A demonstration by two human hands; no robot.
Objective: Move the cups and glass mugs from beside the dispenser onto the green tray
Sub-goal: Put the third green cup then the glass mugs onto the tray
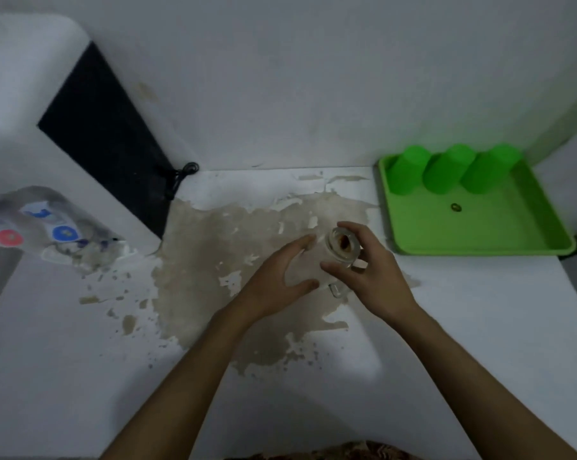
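Observation:
Three green plastic cups (446,171) stand upside down in a row along the far edge of the green tray (499,234) at the right. In the middle of the table my right hand (373,277) grips a clear glass mug (343,249) with a brown residue inside. My left hand (280,277) is cupped around a second, faintly visible glass mug (302,272); its handle (336,291) shows between my hands. Both mugs are left of the tray, near its front left corner.
The white water dispenser (31,111) with a black side panel stands at the left, its red and blue taps (38,232) low down. A black cord (181,175) lies at its base. The white tabletop (479,327) has a large peeled, stained patch. The wall is close behind.

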